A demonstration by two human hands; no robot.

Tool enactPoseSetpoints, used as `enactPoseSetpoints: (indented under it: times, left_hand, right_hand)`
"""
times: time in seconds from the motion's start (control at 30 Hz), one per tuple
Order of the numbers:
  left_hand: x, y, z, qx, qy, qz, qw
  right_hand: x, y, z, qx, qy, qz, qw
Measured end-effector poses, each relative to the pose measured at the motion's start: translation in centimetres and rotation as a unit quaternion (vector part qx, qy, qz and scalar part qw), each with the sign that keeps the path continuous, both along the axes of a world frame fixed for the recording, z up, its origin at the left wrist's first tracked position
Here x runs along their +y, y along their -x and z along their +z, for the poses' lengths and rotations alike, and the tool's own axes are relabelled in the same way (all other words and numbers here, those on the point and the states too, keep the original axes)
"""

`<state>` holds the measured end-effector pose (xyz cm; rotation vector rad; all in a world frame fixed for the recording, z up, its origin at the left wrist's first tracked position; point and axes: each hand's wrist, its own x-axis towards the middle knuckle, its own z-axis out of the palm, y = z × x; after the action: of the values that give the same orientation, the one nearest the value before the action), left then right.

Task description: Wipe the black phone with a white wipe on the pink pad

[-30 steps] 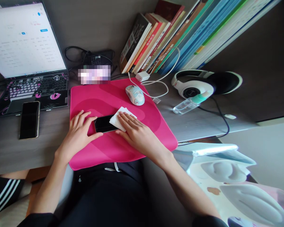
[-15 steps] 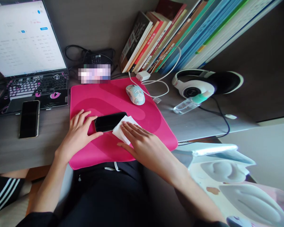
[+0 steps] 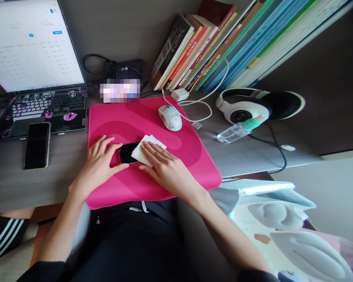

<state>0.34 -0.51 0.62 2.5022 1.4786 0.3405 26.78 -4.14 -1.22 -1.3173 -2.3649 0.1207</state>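
A phone with a dark screen [image 3: 127, 152] lies flat on a pink mat [image 3: 117, 188]. My left hand [image 3: 101, 162] is at the phone's left end, its thumb and index finger spread around the corners and gripping the edges. A folded white tissue [image 3: 139, 154] covers the right part of the phone. Flat on top of the tissue, my right hand [image 3: 164, 164] presses it down with its fingers side by side and the thumb a little apart. The phone's right end is hidden under the tissue and hand.
Behind the phone is a patterned mouse [image 3: 170, 118]. A laptop [image 3: 47, 109] and second phone [image 3: 37, 145] lie left. A white charger [image 3: 180, 94], clear spray bottle [image 3: 233, 132] and headphones [image 3: 241, 107] lie right. Leaning books [image 3: 188, 55] stand behind.
My right hand and the tissue have moved left along the phone, covering more of its screen. My left hand has stayed at the phone's left end. The whole view has shifted slightly.
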Motion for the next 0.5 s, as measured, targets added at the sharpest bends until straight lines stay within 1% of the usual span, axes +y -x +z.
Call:
enactPoseSetpoints:
  times: [0.1, 0.2, 0.37, 0.5]
  left_hand:
    - [0.0, 0.0, -0.1, 0.002, -0.003, 0.000, 1.000]
    - [0.0, 0.0, -0.1, 0.001, -0.005, 0.005, 1.000]
    - [0.1, 0.0, -0.4, 0.000, -0.012, 0.007, 1.000]
    - [0.2, 0.1, -0.6, -0.003, -0.018, 0.006, 1.000]
  right_hand:
    - [0.6, 0.4, -0.6, -0.001, -0.003, 0.002, 1.000]
    - [0.6, 0.8, -0.7, 0.002, 0.002, 0.011, 1.000]
    - [-0.6, 1.3, 0.0, -0.004, -0.002, 0.028, 1.000]
    - [-1.2, 1.5, 0.5, -0.013, -0.010, 0.059, 0.998]
